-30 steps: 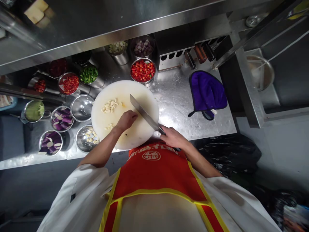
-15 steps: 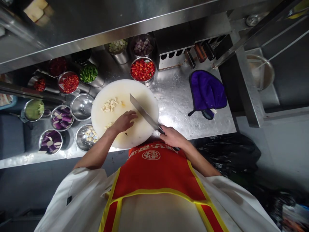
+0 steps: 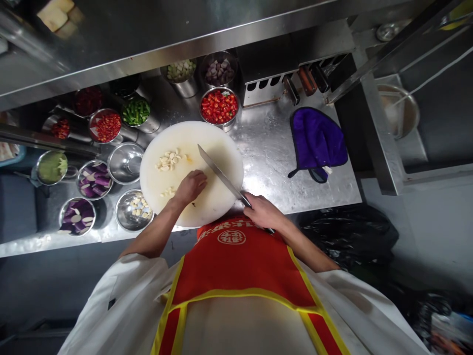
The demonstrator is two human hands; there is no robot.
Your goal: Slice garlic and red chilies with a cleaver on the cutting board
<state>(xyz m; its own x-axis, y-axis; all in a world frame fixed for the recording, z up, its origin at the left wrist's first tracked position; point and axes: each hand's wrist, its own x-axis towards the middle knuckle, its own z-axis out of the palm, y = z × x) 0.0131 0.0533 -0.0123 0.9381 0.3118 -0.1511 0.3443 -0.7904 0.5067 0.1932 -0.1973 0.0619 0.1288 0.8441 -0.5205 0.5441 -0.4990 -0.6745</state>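
Observation:
My right hand (image 3: pixel 263 211) is closed round the handle of a long knife (image 3: pixel 220 172), whose blade slants up and left over the round white cutting board (image 3: pixel 221 143). Left of the blade, my left hand (image 3: pixel 191 187) is over the board with its fingers curled together; whatever may be under the fingertips is hidden. Peeled garlic cloves (image 3: pixel 168 160) lie in a pile on the board beyond that hand. A few smaller garlic pieces (image 3: pixel 168 192) rest beside my left wrist. Left of the board, a steel bowl (image 3: pixel 123 217) holds more garlic pieces.
An unfilled steel bowl (image 3: pixel 125 163) and bowls of cut eggplant (image 3: pixel 77 215) stand left. Behind the board are containers of red chilies (image 3: pixel 219 107) and green peppers (image 3: pixel 136 112). A purple cloth (image 3: pixel 318 138) lies right, below a knife rack (image 3: pixel 262 91). A steel shelf edge (image 3: pixel 185 44) runs overhead.
My left hand has shifted slightly right, and its fingers, spread before, are now curled in. More of the small garlic pieces show beside the wrist. The knife has barely moved.

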